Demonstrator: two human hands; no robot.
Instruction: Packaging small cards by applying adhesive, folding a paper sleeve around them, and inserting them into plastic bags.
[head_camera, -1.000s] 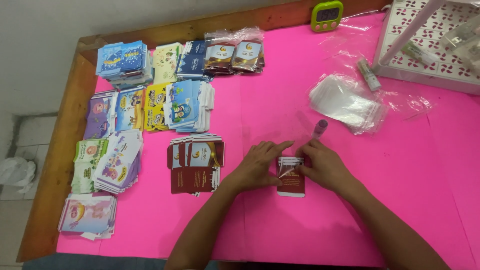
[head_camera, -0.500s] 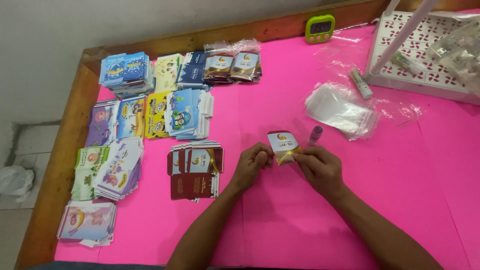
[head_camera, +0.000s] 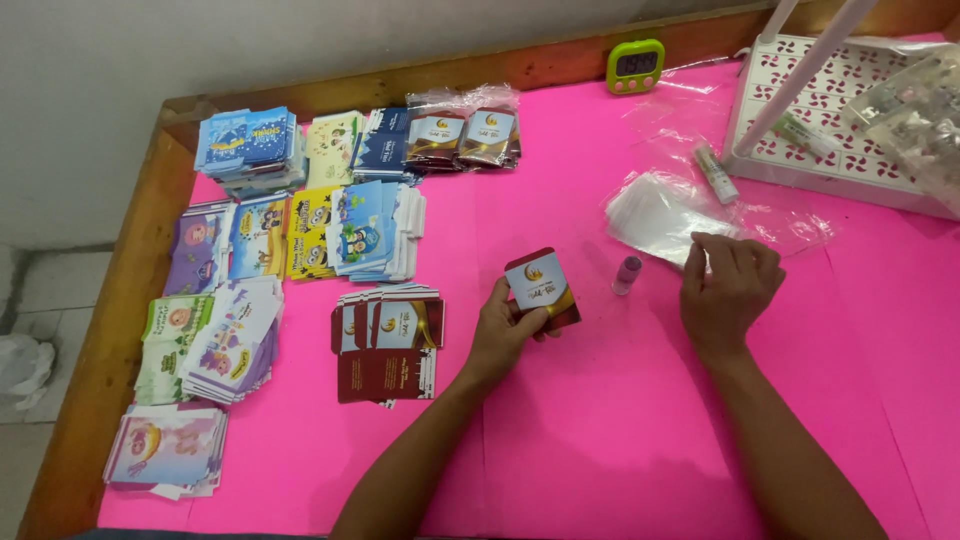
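Note:
My left hand (head_camera: 505, 328) holds a small stack of dark red printed envelopes (head_camera: 541, 285) tilted up above the pink table (head_camera: 620, 430). My right hand (head_camera: 727, 288) rests with curled fingers on the near edge of a pile of clear plastic sleeves (head_camera: 660, 215); whether it grips one I cannot tell. A small purple cylinder (head_camera: 627, 274) stands upright between my two hands. A loose stack of matching dark red envelopes (head_camera: 385, 340) lies just left of my left hand.
Several stacks of colourful printed envelopes (head_camera: 290, 235) fill the table's left side. A white perforated tray (head_camera: 830, 150) with bagged items sits at the far right, a white tube (head_camera: 714, 172) beside it. A green digital timer (head_camera: 635, 66) stands on the wooden rim (head_camera: 120, 330).
Both hands held the red envelopes together before. Now my left hand alone holds them, and my right hand has moved right onto the clear plastic sleeves.

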